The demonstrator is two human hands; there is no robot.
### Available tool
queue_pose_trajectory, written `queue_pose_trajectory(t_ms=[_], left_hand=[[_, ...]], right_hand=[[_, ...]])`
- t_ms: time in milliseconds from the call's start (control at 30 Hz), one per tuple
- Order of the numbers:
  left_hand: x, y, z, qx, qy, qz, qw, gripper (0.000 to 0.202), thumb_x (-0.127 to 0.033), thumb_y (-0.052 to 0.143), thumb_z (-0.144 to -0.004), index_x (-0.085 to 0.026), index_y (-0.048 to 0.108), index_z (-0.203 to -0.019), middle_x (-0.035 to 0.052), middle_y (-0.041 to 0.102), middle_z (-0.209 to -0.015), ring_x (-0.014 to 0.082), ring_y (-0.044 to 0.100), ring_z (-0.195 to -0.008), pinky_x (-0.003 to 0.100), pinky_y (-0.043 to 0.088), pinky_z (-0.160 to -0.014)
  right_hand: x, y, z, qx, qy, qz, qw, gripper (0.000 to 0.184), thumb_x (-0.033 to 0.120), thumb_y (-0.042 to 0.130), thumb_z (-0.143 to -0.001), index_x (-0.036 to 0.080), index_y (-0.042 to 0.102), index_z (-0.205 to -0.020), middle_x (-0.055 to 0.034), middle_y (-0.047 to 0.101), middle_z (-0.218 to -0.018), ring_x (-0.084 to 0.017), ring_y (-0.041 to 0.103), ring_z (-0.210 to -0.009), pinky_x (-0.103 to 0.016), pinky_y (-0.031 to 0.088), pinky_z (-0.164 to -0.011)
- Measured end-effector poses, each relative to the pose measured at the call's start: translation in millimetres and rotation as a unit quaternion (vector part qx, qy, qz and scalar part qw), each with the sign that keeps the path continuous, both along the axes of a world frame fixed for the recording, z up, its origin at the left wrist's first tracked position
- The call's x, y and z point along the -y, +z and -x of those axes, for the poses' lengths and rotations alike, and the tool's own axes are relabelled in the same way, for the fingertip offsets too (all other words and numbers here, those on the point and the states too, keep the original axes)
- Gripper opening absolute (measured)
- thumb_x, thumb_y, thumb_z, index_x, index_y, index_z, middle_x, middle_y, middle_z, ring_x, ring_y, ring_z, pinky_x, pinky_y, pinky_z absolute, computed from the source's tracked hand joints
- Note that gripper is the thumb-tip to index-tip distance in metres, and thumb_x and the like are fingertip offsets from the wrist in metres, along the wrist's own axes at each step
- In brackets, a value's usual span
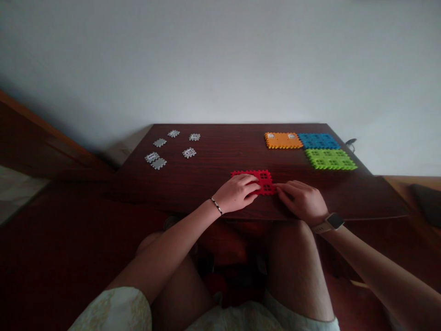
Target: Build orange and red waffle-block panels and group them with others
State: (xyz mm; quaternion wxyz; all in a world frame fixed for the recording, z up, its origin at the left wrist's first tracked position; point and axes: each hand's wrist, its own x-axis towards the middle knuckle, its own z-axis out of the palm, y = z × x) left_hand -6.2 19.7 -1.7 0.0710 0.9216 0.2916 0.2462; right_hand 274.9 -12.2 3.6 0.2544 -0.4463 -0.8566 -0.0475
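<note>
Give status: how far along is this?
Looks done: orange panel, blue panel and green panel sit together at the table's far right. In hand: red interlocking panel, under left hand and right hand. Left: six small grey pieces lying apart at far left.

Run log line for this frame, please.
left hand: on red square plastic tile | right hand: touching same tile | surface: dark wooden table

Thin bracelet (217, 205), beige-strapped smartwatch (328, 223), pale patterned shorts (115, 310).

Left hand (236, 193) free along tabletop (220, 151) to grey tiles (159, 142); green tile (330, 159) blocks rightward.
</note>
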Motion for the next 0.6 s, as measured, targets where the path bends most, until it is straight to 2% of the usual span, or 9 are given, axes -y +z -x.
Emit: queue_pose_trajectory(t_ms=[300, 467, 600], left_hand=[[-0.3, 0.1, 0.0, 0.001, 0.000, 0.008, 1.000, 0.023, -0.027, 0.061, -0.108, -0.021, 0.074, -0.125, 0.0097, 0.070, -0.138, 0.0273, 0.066, -0.131, 0.046, 0.054, -0.119], [-0.8, -0.8, 0.0, -0.001, 0.001, 0.018, 1.000, 0.024, -0.028, 0.061, -0.107, -0.023, 0.073, -0.127, 0.0099, 0.069, -0.139, 0.0280, 0.065, -0.133, 0.048, 0.053, -0.120], [-1.3, 0.3, -0.4, 0.002, -0.001, 0.033, 0.999, 0.029, -0.027, 0.065, -0.105, -0.021, 0.067, -0.133, 0.0110, 0.068, -0.140, 0.0289, 0.064, -0.135, 0.049, 0.051, -0.122]], right_hand=[[-0.9, -2.2, 0.8, 0.009, 0.001, 0.008, 1.000, 0.032, 0.033, 0.054, -0.111, 0.020, 0.083, -0.118, -0.0052, 0.081, -0.089, -0.020, 0.075, -0.078, -0.032, 0.052, -0.069], [-1.1, -1.3, 1.9, 0.003, -0.004, 0.015, 1.000, 0.031, 0.031, 0.054, -0.111, 0.019, 0.082, -0.115, -0.0082, 0.085, -0.104, -0.022, 0.079, -0.088, -0.033, 0.056, -0.074], [-2.2, -2.8, 0.3, 0.011, -0.010, 0.019, 1.000, 0.030, 0.030, 0.054, -0.111, 0.020, 0.081, -0.117, -0.0082, 0.085, -0.108, -0.023, 0.080, -0.090, -0.033, 0.056, -0.075]])
